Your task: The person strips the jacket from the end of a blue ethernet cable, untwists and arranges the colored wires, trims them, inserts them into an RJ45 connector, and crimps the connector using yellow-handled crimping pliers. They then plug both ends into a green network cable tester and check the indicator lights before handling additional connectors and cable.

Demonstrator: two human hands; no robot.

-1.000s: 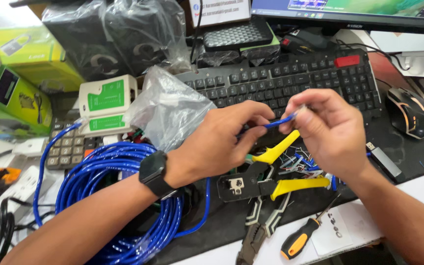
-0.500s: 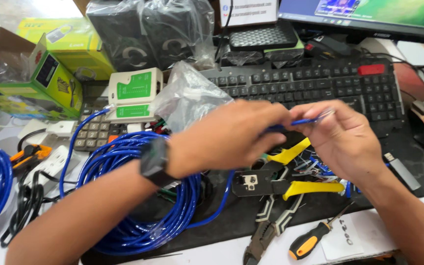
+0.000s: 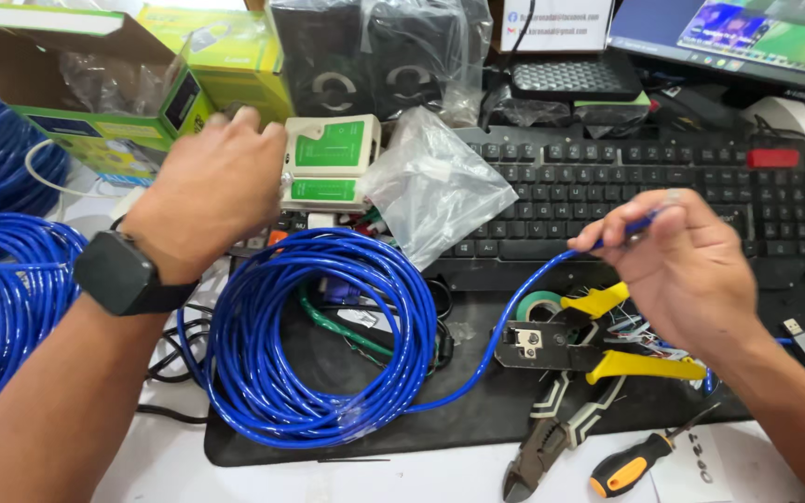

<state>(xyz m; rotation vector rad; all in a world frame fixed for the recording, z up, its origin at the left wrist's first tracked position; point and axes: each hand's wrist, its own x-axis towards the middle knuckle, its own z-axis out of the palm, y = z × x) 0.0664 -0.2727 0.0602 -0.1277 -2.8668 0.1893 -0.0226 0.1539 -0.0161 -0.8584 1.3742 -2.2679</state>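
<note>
We note the right hand (image 3: pixel 691 279) closed in a pinch on the free end of a blue cable (image 3: pixel 514 307); the cable tip sticks out between thumb and forefinger, just in front of the black keyboard (image 3: pixel 626 186). From that hand the cable runs down and away to a blue coil (image 3: pixel 319 335), which lies on the dark mat (image 3: pixel 477 410) to the left of the keyboard's front edge.

The left hand (image 3: pixel 207 191) is spread palm-down, fingers loosely curled, at the left edge of a white and green cable tester (image 3: pixel 328 163) that sits just left of the keyboard. We cannot tell whether it grips the tester or only touches it. A dark watch (image 3: pixel 123 275) is on that wrist.

Below the keyboard, under the right hand, lies a crimping tool (image 3: pixel 589 340) with yellow handles. In front of it lie side cutters (image 3: pixel 552 438) and a screwdriver (image 3: pixel 640 461) with an orange and black handle. A clear plastic bag (image 3: pixel 435 186) rests against the keyboard's left end. A second blue coil (image 3: pixel 2 307) lies far left of the keyboard, on the table (image 3: pixel 188 475).
</note>
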